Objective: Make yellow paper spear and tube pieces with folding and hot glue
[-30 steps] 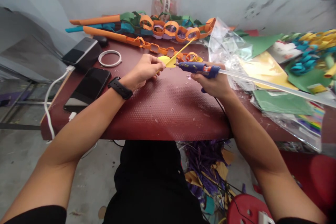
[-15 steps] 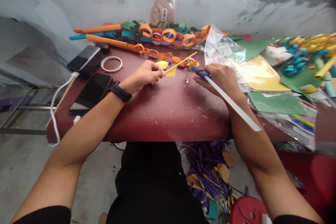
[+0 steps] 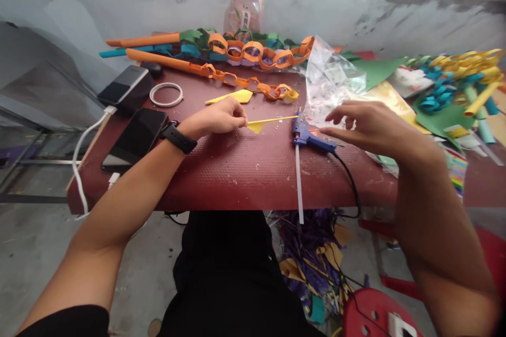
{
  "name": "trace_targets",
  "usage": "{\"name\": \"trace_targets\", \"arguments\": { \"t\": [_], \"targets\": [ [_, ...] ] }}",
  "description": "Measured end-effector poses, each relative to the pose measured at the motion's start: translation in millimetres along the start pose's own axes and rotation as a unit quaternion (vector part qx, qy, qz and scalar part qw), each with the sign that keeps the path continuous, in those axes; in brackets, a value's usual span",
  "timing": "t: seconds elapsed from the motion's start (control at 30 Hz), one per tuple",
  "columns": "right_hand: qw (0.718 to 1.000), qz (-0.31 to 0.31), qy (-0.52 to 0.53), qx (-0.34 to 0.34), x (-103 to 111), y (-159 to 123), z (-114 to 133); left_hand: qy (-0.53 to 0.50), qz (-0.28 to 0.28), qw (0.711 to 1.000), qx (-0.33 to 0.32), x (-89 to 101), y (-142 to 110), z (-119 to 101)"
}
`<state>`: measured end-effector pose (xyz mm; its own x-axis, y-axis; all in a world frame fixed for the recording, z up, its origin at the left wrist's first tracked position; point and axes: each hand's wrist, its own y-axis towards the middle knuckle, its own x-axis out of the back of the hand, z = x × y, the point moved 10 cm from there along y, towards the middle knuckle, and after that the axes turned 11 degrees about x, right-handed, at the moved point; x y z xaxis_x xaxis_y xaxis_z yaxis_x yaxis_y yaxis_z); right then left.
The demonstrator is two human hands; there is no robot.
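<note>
My left hand (image 3: pixel 225 115) is closed on a yellow paper strip (image 3: pixel 272 119), which points to the right over the table. Just behind that hand lies another folded yellow paper piece (image 3: pixel 233 97). A blue glue gun (image 3: pixel 303 134) lies on the table, its long clear glue stick (image 3: pixel 299 184) reaching past the front edge. To the right of the glue gun my right hand (image 3: pixel 356 126) hovers, fingers apart and holding nothing. An orange paper chain (image 3: pixel 233 81) with a yellow end link (image 3: pixel 291 96) stretches behind the strip.
More paper chains (image 3: pixel 253 52) and a plastic bottle (image 3: pixel 245 8) stand along the wall. At left are a phone (image 3: pixel 136 137), a black-and-grey box (image 3: pixel 124 87) and a white ring (image 3: pixel 166 95). Clear plastic bags (image 3: pixel 328 76) and green paper (image 3: pixel 379 71) cover the right side.
My right hand has put the glue gun down on the table, let go and moved right. The yellow strip in my left hand has swung lower, closer to level.
</note>
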<state>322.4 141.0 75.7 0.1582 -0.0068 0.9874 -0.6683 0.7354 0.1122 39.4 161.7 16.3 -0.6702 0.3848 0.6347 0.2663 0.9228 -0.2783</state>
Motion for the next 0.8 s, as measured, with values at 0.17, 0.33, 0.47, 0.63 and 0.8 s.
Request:
{"name": "trace_targets", "arguments": {
  "t": [0.17, 0.33, 0.47, 0.63, 0.8],
  "targets": [
    [0.981, -0.107, 0.065, 0.145, 7, 42, 70, 0.055, 0.025, 0.998, 0.000, -3.3, -3, -2],
    [0.975, -0.029, 0.081, 0.206, -46, 84, 97, 0.099, 0.031, 0.995, 0.009, -2.2, -6, -1],
    [0.973, -0.004, 0.104, 0.205, -67, 86, 91, 0.138, 0.049, 0.989, -0.011, -9.2, -7, -2],
    [0.970, 0.012, 0.132, 0.205, -80, 83, 88, 0.146, 0.034, 0.988, -0.025, -13.4, -7, -2],
    [0.971, 0.010, 0.123, 0.203, -81, 84, 91, 0.125, 0.016, 0.991, -0.048, -10.7, -10, -6]
  ]
}}
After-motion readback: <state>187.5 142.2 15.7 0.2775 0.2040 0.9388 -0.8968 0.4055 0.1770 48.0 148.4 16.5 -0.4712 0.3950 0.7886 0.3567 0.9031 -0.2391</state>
